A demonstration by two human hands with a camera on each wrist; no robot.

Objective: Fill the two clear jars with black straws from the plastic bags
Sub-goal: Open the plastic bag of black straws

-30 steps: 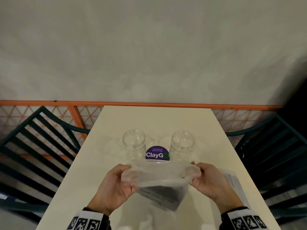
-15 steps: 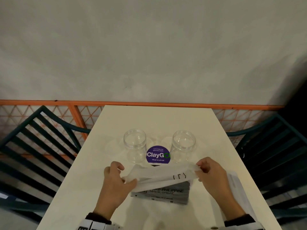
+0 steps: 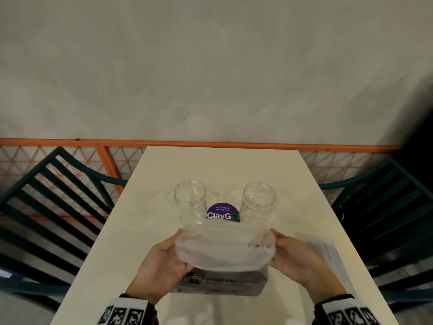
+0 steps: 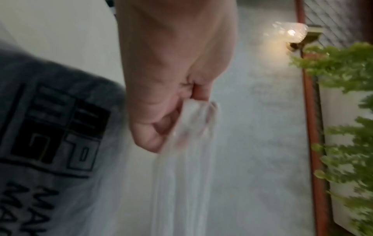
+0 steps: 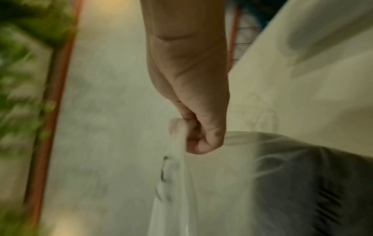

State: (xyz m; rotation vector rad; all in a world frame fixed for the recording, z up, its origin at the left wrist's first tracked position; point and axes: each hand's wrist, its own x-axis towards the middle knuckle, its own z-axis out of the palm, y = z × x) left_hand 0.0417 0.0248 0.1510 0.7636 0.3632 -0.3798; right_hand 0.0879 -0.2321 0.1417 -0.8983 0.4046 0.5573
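Note:
Two clear jars stand open on the white table [image 3: 218, 170], the left jar [image 3: 190, 201] and the right jar [image 3: 259, 201]. In front of them I hold a translucent plastic bag [image 3: 225, 247] of dark straws, with print on its lower part [image 3: 222, 281]. My left hand [image 3: 164, 261] pinches the bag's left top edge, and the left wrist view shows my left hand [image 4: 173, 102] gripping the plastic bag [image 4: 181, 159]. My right hand [image 3: 293, 256] pinches the right top edge; in the right wrist view my right hand [image 5: 191, 127] holds the plastic bag [image 5: 173, 175]. The straws themselves show only as a dark mass.
A purple round sticker [image 3: 223, 213] lies between the jars. A second plastic bag [image 3: 321, 252] lies on the table at the right. Dark slatted chairs stand on the left [image 3: 46, 202] and right [image 3: 386, 207]. An orange rail [image 3: 210, 144] runs behind the table.
The bag lay lower with its top stretched flat half a second ago; now both hands have lifted it and the top bulges open again between them.

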